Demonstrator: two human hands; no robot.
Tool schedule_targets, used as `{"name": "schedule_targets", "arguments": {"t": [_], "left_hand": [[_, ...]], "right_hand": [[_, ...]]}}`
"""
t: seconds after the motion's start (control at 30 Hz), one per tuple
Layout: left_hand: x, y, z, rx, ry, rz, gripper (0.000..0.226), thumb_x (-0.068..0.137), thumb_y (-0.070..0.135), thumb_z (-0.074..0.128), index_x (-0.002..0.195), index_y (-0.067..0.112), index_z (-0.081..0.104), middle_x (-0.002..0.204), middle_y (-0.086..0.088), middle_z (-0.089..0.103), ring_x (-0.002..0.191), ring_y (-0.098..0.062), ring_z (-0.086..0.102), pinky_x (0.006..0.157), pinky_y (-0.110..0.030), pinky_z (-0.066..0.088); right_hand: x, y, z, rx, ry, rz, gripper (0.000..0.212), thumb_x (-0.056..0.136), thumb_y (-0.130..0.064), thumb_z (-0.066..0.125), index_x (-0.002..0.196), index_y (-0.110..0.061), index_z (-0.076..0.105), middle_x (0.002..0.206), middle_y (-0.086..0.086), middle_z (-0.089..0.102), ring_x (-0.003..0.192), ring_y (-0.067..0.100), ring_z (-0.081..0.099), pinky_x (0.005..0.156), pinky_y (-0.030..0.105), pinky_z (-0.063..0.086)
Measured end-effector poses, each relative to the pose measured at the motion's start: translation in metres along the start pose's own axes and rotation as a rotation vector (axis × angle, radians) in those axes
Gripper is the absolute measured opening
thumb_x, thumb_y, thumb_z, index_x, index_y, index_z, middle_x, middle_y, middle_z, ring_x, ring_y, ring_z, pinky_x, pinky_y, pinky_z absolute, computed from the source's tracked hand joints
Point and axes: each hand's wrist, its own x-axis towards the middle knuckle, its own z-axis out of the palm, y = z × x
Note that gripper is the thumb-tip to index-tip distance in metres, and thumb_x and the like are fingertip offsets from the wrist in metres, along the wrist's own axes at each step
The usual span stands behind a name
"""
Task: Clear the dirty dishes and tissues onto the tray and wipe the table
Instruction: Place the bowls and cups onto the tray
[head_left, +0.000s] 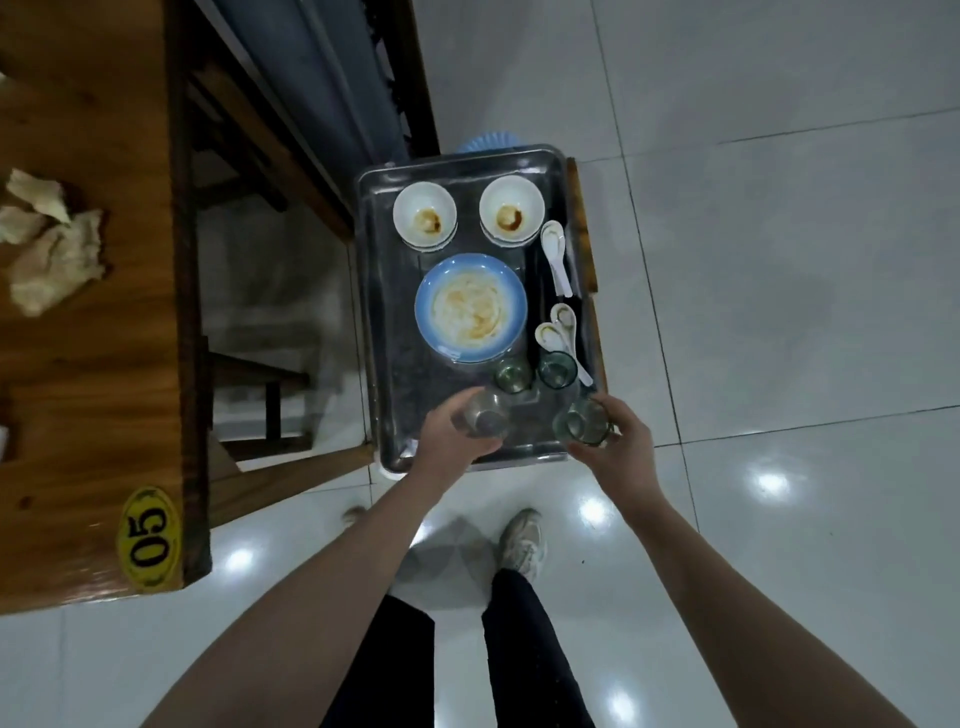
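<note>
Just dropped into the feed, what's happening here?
A person stands over the metal tray. The left hand grips one glass, the right hand a second glass, both at the tray's near end. Two stained bowls, a blue plate, spoons and two more glasses sit on it. Crumpled tissues lie on the wooden table, not yet cleared.

Bare forearms, black trousers, pale sneaker

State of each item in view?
Silver metal tray: loaded.
Two white ceramic bowls: sauce-stained, on tray.
Blue-rimmed round plate: dirty, on tray.
White ceramic spoons: lying on tray.
Two green glass cups: upright on tray.
Left grip: holds clear glass.
Right grip: holds greenish glass.
Crumpled paper tissues: on wooden table.
</note>
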Motion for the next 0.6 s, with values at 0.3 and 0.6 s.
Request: {"name": "schedule_targets", "arguments": {"t": [0.3,0.6], "left_hand": [[0.043,-0.051,0.023,0.027,0.051,-0.05,0.07,0.06,-0.011,0.082,0.125,0.005,0.059,0.105,-0.005,0.066,0.09,-0.012,0.062,0.069,-0.005,0.046],[0.052,-0.063,0.046,0.005,0.049,-0.037,0.062,0.056,-0.005,0.085,0.103,0.027,0.062,0.102,-0.003,0.067,0.097,-0.018,0.065,0.089,-0.028,0.054]], "right_hand": [[0.041,0.046,0.029,-0.082,-0.027,0.001,0.055,0.058,0.005,0.082,0.102,-0.019,0.062,0.101,-0.001,0.066,0.095,0.018,0.063,0.086,0.039,0.054],[0.045,0.062,0.038,-0.1,0.015,0.008,0.053,0.062,-0.002,0.081,0.102,-0.03,0.058,0.101,-0.01,0.064,0.093,0.009,0.062,0.079,0.029,0.053]]}}
